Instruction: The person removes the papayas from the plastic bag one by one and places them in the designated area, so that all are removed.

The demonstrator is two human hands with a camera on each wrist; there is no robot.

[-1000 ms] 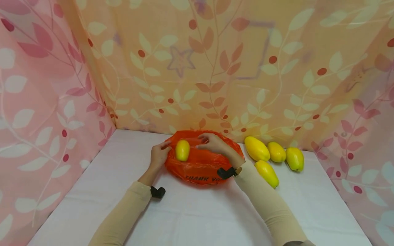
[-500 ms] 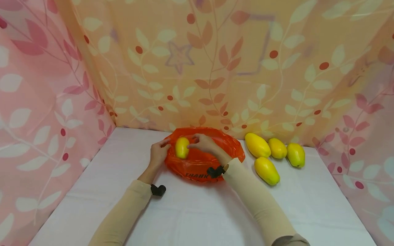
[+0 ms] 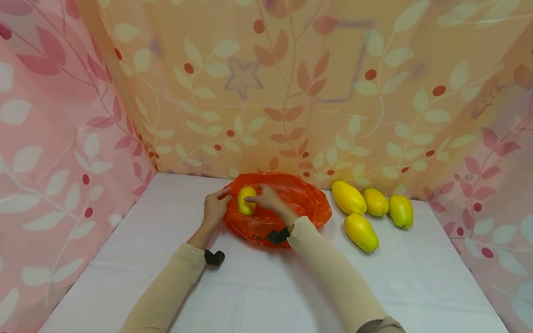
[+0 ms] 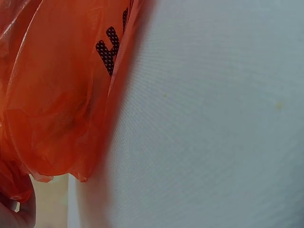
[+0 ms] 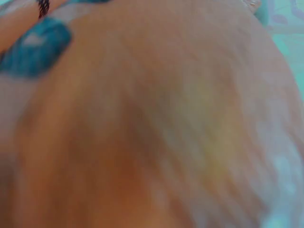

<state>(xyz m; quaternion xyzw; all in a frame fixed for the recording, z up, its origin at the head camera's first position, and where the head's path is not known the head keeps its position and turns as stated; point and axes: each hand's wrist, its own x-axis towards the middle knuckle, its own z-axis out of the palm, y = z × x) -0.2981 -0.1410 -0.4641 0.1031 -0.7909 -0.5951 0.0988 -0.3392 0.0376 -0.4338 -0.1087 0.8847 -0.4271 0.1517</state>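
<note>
An orange-red plastic bag (image 3: 301, 196) with dark lettering lies spread on the table, its mouth facing up. My left hand (image 3: 214, 206) grips the bag's left rim between thumb and fingers; the left wrist view shows the bag (image 4: 52, 95) close up, with part of that hand (image 4: 21, 211) at its lower left edge. A yellow fruit (image 3: 245, 206), shaped like a mango or small papaya, is at the bag's left side. Reaching over the bag, my right hand (image 3: 268, 199) holds this fruit, thumb across its front. The right wrist view is mostly blurred.
Several similar yellow-green fruits, including a large one (image 3: 349, 198) and a nearer one (image 3: 361, 232), lie right of the bag. White cloth (image 3: 258, 286) covers the table. Patterned curtains (image 3: 291, 92) stand behind and at both sides.
My right hand has moved left across the bag onto the yellow fruit, its thumb now over the front. The left hand stays at the bag's rim. The other fruits have not moved.
</note>
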